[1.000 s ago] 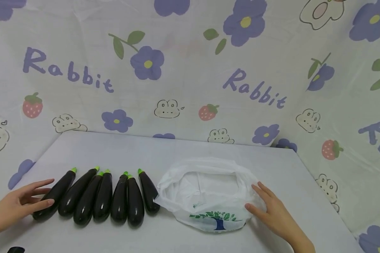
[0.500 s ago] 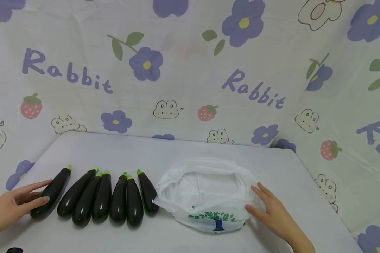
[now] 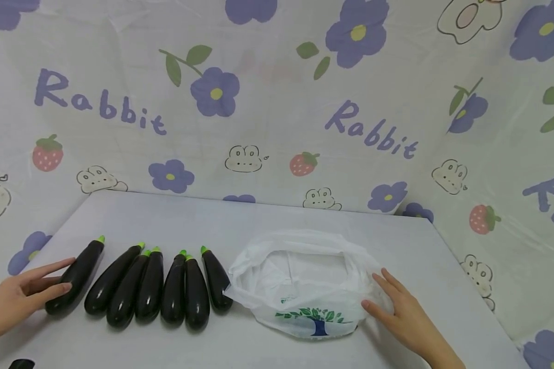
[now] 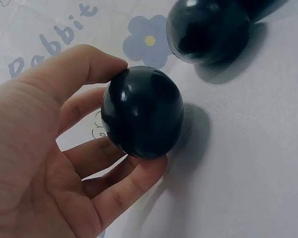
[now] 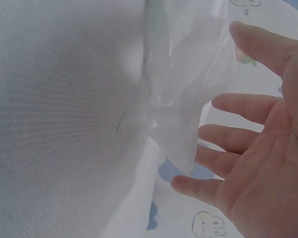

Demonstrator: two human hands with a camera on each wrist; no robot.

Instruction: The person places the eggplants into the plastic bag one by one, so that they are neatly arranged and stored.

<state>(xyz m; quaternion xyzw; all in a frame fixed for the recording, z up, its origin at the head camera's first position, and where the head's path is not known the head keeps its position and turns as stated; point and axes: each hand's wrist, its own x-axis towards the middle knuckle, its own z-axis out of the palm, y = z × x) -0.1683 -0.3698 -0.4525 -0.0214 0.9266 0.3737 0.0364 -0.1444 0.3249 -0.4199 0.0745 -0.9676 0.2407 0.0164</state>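
At the left end of a row, my left hand [image 3: 25, 302] grips a glossy dark purple eggplant [image 3: 79, 277] with a green tip. The left wrist view looks at the rounded end of this eggplant [image 4: 141, 111], with the thumb on one side and fingers curled around the other. A white plastic bag [image 3: 311, 320] printed with a green and blue tree stands at centre right, its mouth open upward. Beside its right side is my right hand [image 3: 408, 315], fingers spread. The right wrist view has that hand [image 5: 268, 144] close to the bag's thin plastic [image 5: 184, 99], holding nothing.
Several more eggplants [image 3: 150, 292] lie side by side between my left hand and the bag. The rightmost eggplant [image 3: 216, 282] meets the bag's left corner. A dark object [image 3: 22, 364] is cut off at the lower left. A printed curtain [image 3: 268, 102] hangs behind the white table [image 3: 189, 215].
My left hand has shifted the leftmost eggplant slightly left and away, widening the gap to its neighbour. My right hand has drawn back a little to the right from the bag.
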